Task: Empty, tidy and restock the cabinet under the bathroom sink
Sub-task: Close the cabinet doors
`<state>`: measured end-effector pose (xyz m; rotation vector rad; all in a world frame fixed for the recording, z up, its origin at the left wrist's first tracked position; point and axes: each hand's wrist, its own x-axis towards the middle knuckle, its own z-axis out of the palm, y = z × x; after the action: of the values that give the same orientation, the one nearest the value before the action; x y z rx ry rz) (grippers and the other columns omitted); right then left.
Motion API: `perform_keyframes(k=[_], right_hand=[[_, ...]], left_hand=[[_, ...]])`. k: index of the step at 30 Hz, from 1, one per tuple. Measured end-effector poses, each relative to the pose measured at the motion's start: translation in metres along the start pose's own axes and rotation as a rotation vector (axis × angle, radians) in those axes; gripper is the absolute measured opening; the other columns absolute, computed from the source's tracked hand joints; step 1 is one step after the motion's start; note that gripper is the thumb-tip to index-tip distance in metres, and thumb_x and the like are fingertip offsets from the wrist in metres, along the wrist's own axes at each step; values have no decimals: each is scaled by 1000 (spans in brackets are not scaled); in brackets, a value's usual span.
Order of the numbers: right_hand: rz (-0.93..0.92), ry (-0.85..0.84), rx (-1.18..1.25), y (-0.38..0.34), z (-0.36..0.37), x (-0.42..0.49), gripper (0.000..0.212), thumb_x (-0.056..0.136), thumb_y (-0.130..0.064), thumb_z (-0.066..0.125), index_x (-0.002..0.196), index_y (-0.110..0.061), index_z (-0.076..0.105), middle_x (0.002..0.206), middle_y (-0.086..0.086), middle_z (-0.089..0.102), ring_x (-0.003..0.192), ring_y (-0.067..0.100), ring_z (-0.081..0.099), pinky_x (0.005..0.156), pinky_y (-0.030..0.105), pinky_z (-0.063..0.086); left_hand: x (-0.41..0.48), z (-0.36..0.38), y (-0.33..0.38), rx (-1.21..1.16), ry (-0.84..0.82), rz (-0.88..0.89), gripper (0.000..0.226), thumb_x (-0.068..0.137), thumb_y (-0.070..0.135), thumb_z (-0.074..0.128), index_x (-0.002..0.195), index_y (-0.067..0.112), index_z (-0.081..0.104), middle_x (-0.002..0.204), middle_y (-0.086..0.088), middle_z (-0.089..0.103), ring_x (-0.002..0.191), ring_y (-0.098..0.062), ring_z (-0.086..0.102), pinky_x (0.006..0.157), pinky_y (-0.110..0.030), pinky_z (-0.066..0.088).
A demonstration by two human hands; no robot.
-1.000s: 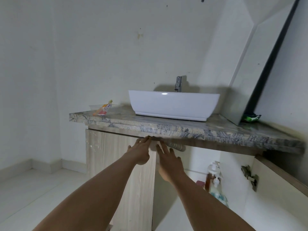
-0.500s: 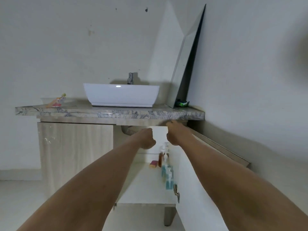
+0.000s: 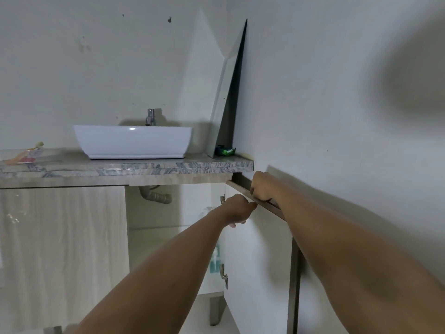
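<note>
Head view. A marble-topped table (image 3: 192, 166) is seen along the far wall, with the cabinet (image 3: 168, 181) set beneath it. The left door (image 3: 62, 237) is closed, and its wood-grain face is covered with a glossy film. The right door (image 3: 260, 261) is swung wide open toward the right wall, with its white inner face turned to the camera. Two metal hinges (image 3: 223, 273) are noted on its far edge.

The right grip (image 3: 261, 186) is closed over the top edge of this open door, with the fingers (image 3: 258, 196) curled over it. The left grip (image 3: 237, 209) is held just below and left of it, near the door's top edge, with the fingers curled under. Whether anything is pinched there cannot be told.

Inside the opened compartment a grey drain pipe (image 3: 156, 196) is seen at the top and a white shelf (image 3: 156, 239) below. A bottle with a teal label (image 3: 214, 263) is seen at the right, mostly hidden by the left forearm and the door.

On the table a white basin (image 3: 133, 141) is placed near the middle, with a chrome tap (image 3: 151, 116) behind it. A mirror (image 3: 226, 104) is leaned against the right wall, with a green packet (image 3: 226, 151) at its foot. At the left end a blurred orange tube (image 3: 21, 156) is seen lying.
</note>
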<state>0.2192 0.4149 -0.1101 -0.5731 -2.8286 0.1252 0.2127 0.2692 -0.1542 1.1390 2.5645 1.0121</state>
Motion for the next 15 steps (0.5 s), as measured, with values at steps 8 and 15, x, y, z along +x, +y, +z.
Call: perform_keyframes(k=[8, 15], right_hand=[[15, -73, -17, -30, -21, -13, 31, 88, -5, 63, 118, -1, 63, 112, 19, 67, 101, 37, 66, 84, 45, 57], [44, -141, 38, -37, -22, -11, 35, 80, -4, 75, 113, 2, 65, 96, 18, 71, 82, 34, 72, 80, 47, 60]], left_hand=[[-13, -16, 5, -277, -60, 10, 54, 101, 48, 48, 133, 5, 54, 119, -12, 60, 92, -27, 74, 87, -41, 59], [-24, -29, 12, -194, -174, -12, 50, 96, 38, 62, 135, 8, 55, 116, -16, 63, 85, -30, 75, 79, -37, 61]])
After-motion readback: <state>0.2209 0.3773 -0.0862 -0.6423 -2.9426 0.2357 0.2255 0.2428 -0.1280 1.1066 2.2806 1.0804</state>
